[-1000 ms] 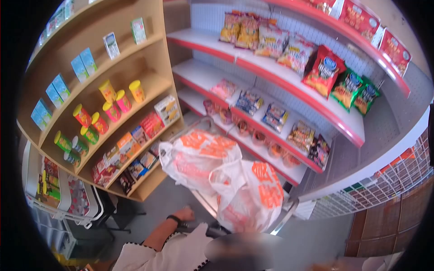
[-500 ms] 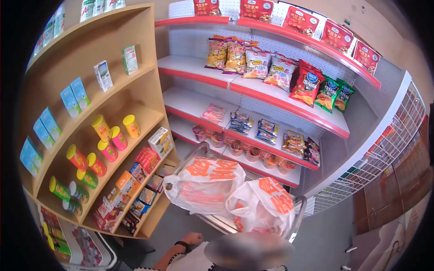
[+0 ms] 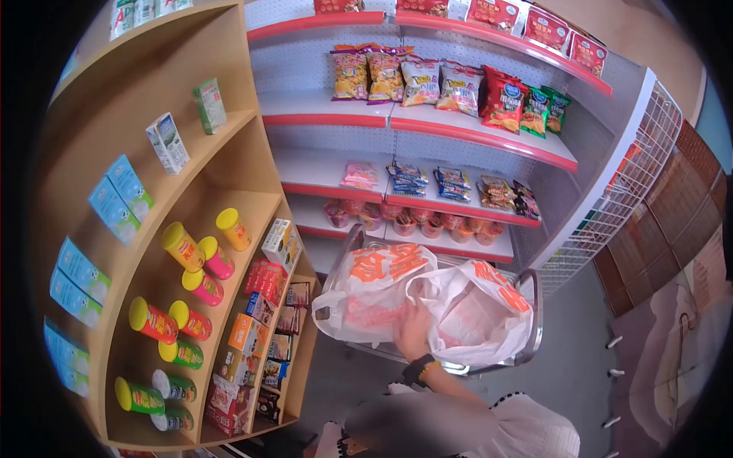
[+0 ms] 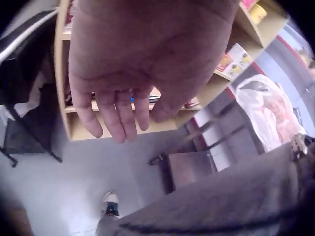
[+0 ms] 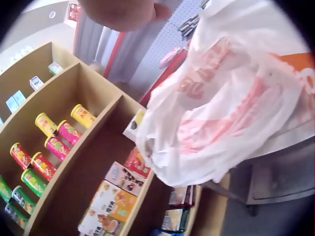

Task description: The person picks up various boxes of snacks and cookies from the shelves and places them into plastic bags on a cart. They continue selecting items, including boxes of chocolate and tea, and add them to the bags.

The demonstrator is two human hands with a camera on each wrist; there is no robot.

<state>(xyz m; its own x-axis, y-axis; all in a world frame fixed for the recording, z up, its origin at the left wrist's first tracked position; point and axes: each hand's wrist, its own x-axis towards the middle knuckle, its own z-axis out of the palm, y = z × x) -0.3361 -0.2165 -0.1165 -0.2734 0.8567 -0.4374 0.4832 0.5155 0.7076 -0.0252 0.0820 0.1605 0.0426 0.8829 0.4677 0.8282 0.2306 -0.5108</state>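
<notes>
In the head view, two white plastic bags with orange print, a left bag [image 3: 366,301] and a right bag [image 3: 485,320], sit in a metal cart [image 3: 533,305]. Between them, over the left bag's near side, is my right hand [image 3: 413,330], a dark band at its wrist. Only part of this right hand [image 5: 120,14] shows at the top of the right wrist view, above a crumpled bag [image 5: 221,113]; its finger shape and any grip are unclear. My left hand [image 4: 142,64] hangs with relaxed fingers in the left wrist view, holding nothing, away from the bag [image 4: 268,110].
A wooden shelf [image 3: 263,164] with snack canisters and boxes stands on the left. Behind the cart, red-edged shelves [image 3: 328,120] hold chip bags and small packs. A white wire rack [image 3: 637,175] rises at the right. A shoe [image 4: 111,197] is on the floor.
My right hand has come into the head view at the bags, while the left arm has dropped from that view. Bags and cart appear farther right; the wooden shelf looks nearer.
</notes>
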